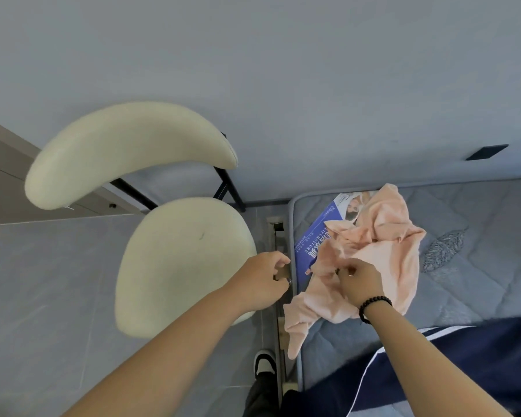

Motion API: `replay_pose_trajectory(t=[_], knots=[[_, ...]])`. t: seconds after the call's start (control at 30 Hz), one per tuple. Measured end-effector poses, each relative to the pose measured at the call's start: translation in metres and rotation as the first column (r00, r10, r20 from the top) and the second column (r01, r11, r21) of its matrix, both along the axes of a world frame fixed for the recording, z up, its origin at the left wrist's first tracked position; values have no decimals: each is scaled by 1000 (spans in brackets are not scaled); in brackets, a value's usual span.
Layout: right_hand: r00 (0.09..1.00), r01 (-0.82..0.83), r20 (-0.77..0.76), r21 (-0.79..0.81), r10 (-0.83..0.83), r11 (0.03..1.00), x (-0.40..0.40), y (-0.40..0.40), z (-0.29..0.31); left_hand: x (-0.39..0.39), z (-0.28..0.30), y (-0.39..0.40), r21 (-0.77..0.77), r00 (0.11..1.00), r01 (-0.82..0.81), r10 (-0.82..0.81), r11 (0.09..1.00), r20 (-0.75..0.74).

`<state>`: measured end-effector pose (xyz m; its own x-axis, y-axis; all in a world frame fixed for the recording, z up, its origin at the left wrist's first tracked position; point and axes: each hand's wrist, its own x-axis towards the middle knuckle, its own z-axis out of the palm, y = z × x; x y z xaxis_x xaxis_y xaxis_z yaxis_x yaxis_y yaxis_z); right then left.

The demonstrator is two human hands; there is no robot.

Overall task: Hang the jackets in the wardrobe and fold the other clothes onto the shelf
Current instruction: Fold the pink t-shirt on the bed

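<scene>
Soft pink garment [373, 254], thin knit, crumpled in a loose heap on the near-left corner of the mattress [478, 266], 1 limp end drooping over the mattress edge toward the floor. Right hand [360, 279] curled on top of the heap, fingertips pinching a fold of the pink cloth; beaded black bracelet [373, 307] round that wrist. Left hand [263, 281] just beside the mattress edge, fingers curled round a small dark object with a glint of metal; exact nature of it impossible to tell. Part-hidden under the garment, 1 glossy blue printed sheet [316, 233] with white lettering, flat on the mattress. Mattress quilted in blue-grey, diamond stitching, piped rounded corner. Dark navy garment [463, 362] with 1 thin white stripe spread across the near-right of the mattress. Left of the bed, 1 chair [181, 266]: cream, smooth padded oval seat, curved crescent backrest, thin black metal legs. Pale grey tiled floor [42, 296], plain pale wall beyond. 1 black-and-white shoe [265, 362] by the bed frame.
</scene>
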<state>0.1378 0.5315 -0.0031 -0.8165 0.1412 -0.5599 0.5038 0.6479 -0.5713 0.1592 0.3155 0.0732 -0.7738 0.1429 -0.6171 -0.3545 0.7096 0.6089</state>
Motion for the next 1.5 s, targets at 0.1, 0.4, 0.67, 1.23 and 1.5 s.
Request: replay_pose_trajectory(t=[0.1, 0.4, 0.67, 1.23, 1.5], knots=[[991, -110, -92, -188, 94, 976, -14, -15, 47, 3, 17, -4, -7, 1000, 3, -3, 1000, 14], [886, -462, -228, -505, 404, 729, -44, -91, 212, 28, 80, -39, 320, 912, -320, 381, 892, -152], [737, -652, -370, -607, 565, 454, -5, -180, 294, 72, 121, -92, 279, 788, -524, 583, 804, -200], [226, -974, -334, -50, 915, 222, 138, -335, 266, 250, 300, -237, 610, 44, -733, 916, 301, -399], [115, -993, -513, -79, 851, 86, 286, -424, 296, 420, 336, -286, 812, -311, -582, 933, -37, -180]])
